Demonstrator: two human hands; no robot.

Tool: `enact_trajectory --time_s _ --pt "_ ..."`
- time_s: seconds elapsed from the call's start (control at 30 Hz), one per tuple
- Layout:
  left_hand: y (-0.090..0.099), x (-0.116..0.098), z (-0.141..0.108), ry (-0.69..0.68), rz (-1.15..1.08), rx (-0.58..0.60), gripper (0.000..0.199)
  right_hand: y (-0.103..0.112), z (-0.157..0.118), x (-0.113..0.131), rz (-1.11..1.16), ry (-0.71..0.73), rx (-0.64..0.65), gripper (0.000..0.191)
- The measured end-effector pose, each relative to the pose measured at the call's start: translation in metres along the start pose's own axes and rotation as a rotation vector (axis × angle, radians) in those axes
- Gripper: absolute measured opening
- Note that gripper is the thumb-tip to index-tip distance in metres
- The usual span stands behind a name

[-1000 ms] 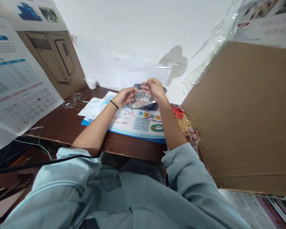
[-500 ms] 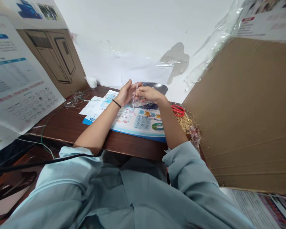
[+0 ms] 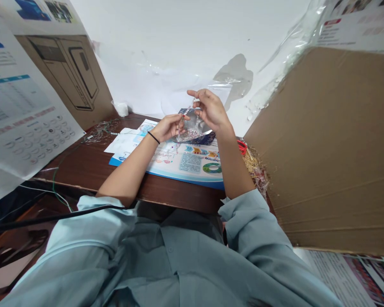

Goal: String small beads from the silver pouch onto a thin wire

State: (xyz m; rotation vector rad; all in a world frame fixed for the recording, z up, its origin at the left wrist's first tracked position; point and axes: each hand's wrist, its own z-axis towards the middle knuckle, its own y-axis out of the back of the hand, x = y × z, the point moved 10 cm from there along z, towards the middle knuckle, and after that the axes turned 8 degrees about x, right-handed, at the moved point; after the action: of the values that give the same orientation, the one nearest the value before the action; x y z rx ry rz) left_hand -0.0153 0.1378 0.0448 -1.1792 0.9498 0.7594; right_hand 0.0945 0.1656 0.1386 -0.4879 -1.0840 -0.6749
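A thin string of small pale and pink beads [image 3: 187, 111] runs slantwise between my two hands. My left hand [image 3: 170, 127] pinches it low down, and a short end hangs below the fingers. Higher and to the right, my right hand [image 3: 210, 110] holds the upper end near its fingertips, with the other fingers loosely curled. Behind and under the hands lies an open silvery bag [image 3: 193, 133] with loose small beads in it. Beneath that is a printed sheet [image 3: 192, 164] with a blue edge.
Red-handled scissors [image 3: 242, 147] and a heap of golden pins or sticks [image 3: 251, 164] lie at the right. Tangled clear thread [image 3: 100, 131] is at the left. Cardboard panels [image 3: 333, 149] stand on both sides, and a black cable [image 3: 57, 218] crosses my left sleeve.
My right hand has risen up and away from my left hand, drawing the bead string out between them. The silvery bag now shows more. My left hand has turned into a pinch.
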Motion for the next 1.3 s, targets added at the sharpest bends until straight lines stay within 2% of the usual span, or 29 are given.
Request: enact_trajectory --time_s 0.1,0.27,0.33,0.43,0.57,0.7,0.8,0.97,1.03,1.13,1.3 --pt "0.003 -0.003 -0.001 -0.021 -0.02 -0.01 0.019 0.006 0.001 0.002 0.001 0.023 -0.03 0.028" --pt "0.012 0.006 -0.001 0.067 -0.086 -0.016 0.024 0.02 0.002 0.009 0.063 0.057 -0.112 0.022" --pt "0.012 0.007 -0.002 0.071 -0.11 -0.015 0.022 0.023 0.002 0.005 0.044 0.042 -0.135 0.024" --pt "0.013 -0.003 -0.003 -0.007 -0.126 -0.045 0.022 0.021 0.003 -0.011 0.009 -0.038 -0.131 0.03" --pt "0.013 -0.023 -0.003 -0.175 -0.058 -0.119 0.031 0.007 0.0 -0.043 -0.033 -0.232 -0.023 0.029" --pt "0.014 -0.033 -0.002 -0.273 0.055 -0.191 0.042 -0.016 -0.008 -0.067 -0.126 -0.4 0.214 0.021" --pt "0.015 -0.033 -0.002 -0.266 0.103 -0.216 0.045 -0.029 -0.01 -0.07 -0.119 -0.379 0.353 0.02" --pt "0.016 -0.035 -0.002 -0.259 0.125 -0.214 0.041 -0.046 -0.012 -0.063 -0.023 -0.296 0.492 0.022" --pt "0.016 -0.032 0.0 -0.248 0.135 -0.199 0.037 -0.047 -0.012 -0.057 -0.025 -0.272 0.5 0.026" --pt "0.013 -0.027 0.003 -0.223 0.18 -0.153 0.034 -0.041 -0.008 -0.054 -0.118 -0.251 0.446 0.024" --pt "0.011 -0.026 0.003 -0.204 0.254 -0.084 0.037 -0.037 -0.007 -0.063 -0.34 -0.265 0.432 0.033"
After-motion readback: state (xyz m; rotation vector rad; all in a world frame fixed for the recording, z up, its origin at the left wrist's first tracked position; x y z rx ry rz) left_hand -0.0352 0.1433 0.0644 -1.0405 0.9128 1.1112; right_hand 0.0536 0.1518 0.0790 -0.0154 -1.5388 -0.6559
